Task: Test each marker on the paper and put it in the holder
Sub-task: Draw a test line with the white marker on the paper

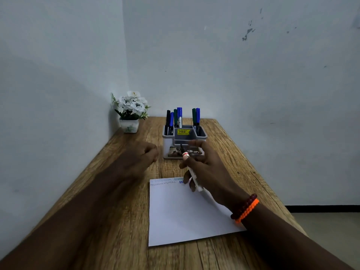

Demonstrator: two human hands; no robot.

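The holder (184, 138) carries a yellow price sticker (183, 131) on its inner wall, with "49.00" legible after a rupee sign; the smaller line above it is too fine to read. Lower down, a printed label (176, 151) runs across the holder's front, and the white letters "OP" show on it just past the marker tip, the remainder hidden behind the right hand.

The holder stands near the back of the wooden worktop (116, 191). Counting what stands upright in it: four markers in the left and back compartments (174, 119), namely one black, two blue and one green, and two more in the right compartment (196, 118), one green and one blue. That makes six by my count, though they overlap and I may miss one.

A seventh marker (188, 164), white-bodied with a red band and a dark tip, is in the right hand (208, 170), gripped between thumb and fingers, tip pointing up toward the holder and lifted off the sheet. Two bracelets (245, 209) circle that wrist, one dark beaded, one orange.

The left hand (145, 154) is blurred, with fingers curled in loosely, holding nothing I can see, just left of the holder.

One sheet of white paper (181, 215) lies flat in front, with zigzag test lines (165, 182) in blue along its top edge.

One small white pot of white flowers (130, 110) sits in the back left corner.
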